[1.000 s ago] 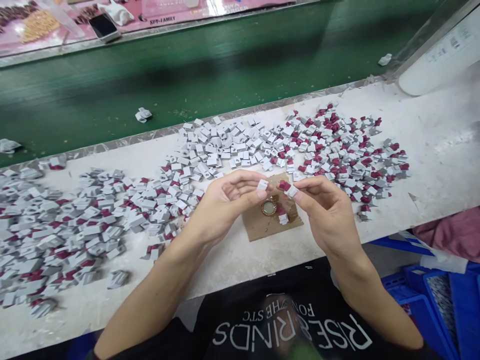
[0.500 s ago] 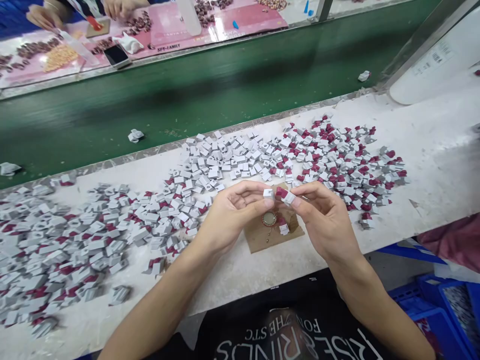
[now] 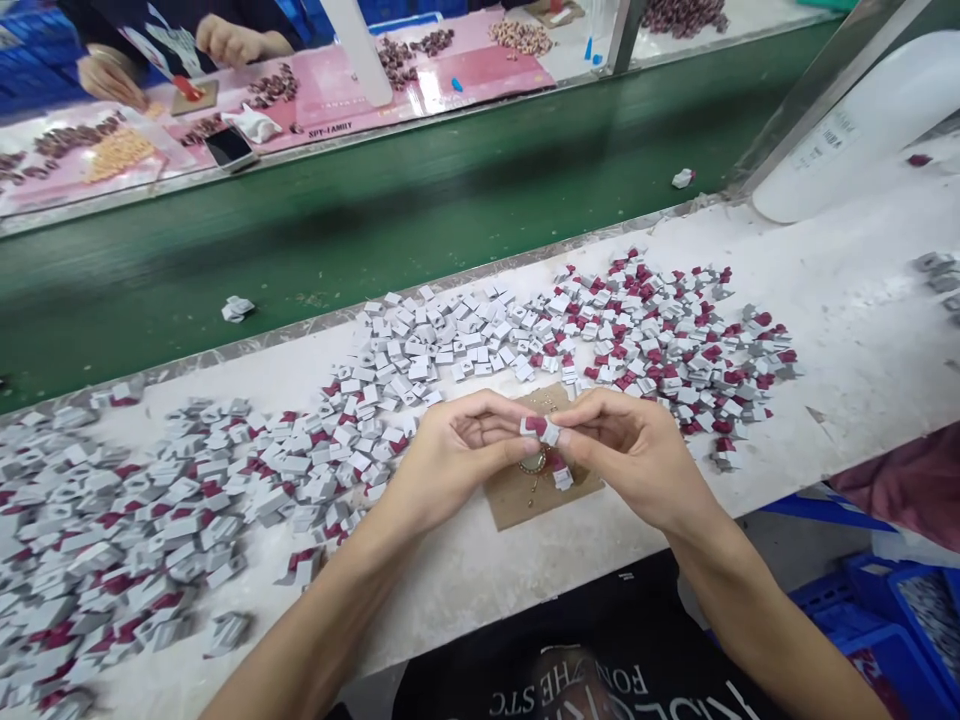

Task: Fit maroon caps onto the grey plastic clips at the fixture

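My left hand [image 3: 457,455] pinches the light grey side of a small grey and dark red piece [image 3: 538,428]. My right hand [image 3: 630,450] grips the other end of it, so the parts touch between my fingertips. Below them lies a brown cardboard square [image 3: 517,505], bearing a round beaded item [image 3: 532,462], partly hidden by my fingers, and another grey and red piece [image 3: 562,478]. Beyond my hands spreads a heap of grey pieces [image 3: 427,340], with mixed grey and red pieces [image 3: 660,340] at its right.
More pieces [image 3: 150,530] cover the table's left. A green belt [image 3: 420,210] runs behind, with small white scraps on it. Across it, a person's hands [image 3: 232,42] are over a pink mat [image 3: 337,95]. A white rounded object [image 3: 847,140] stands at right; blue crates [image 3: 885,640] sit lower right.
The grey part in my left hand and the red and grey part in my right hand were apart and now meet. The view has shifted slightly, and the other person's hands have moved.
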The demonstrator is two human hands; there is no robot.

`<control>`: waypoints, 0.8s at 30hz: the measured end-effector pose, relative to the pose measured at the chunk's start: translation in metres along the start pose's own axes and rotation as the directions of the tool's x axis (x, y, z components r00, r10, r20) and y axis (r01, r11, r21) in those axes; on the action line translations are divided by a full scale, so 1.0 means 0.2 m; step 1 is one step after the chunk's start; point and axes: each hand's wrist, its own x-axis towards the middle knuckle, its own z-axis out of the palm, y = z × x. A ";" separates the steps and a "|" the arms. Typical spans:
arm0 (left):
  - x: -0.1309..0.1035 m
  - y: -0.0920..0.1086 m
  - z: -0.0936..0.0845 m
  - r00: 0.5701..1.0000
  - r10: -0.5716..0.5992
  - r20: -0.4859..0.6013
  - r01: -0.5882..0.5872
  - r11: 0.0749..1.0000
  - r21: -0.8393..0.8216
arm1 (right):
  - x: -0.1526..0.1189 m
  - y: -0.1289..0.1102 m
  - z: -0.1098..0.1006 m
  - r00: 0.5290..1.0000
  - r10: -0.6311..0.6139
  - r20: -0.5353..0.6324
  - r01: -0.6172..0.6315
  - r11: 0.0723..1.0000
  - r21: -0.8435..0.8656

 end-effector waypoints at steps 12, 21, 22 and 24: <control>0.43 0.34 -0.18 0.912 0.394 -0.113 -0.202 0.672 0.713 | 0.08 -0.03 -0.09 0.974 -0.149 -0.170 0.106 0.965 -0.240; 1.05 0.40 -0.40 0.815 0.306 -0.492 0.184 0.668 0.721 | 0.10 -0.05 -0.15 0.985 -0.083 -0.154 0.013 0.913 -0.407; 1.07 0.39 -0.40 0.815 0.302 -0.494 0.201 0.653 0.730 | 0.11 -0.06 -0.16 0.984 -0.086 -0.157 0.011 0.905 -0.425; 1.08 0.36 -0.42 0.816 0.294 -0.497 0.234 0.618 0.750 | 0.14 -0.07 -0.16 0.982 -0.097 -0.164 0.011 0.888 -0.459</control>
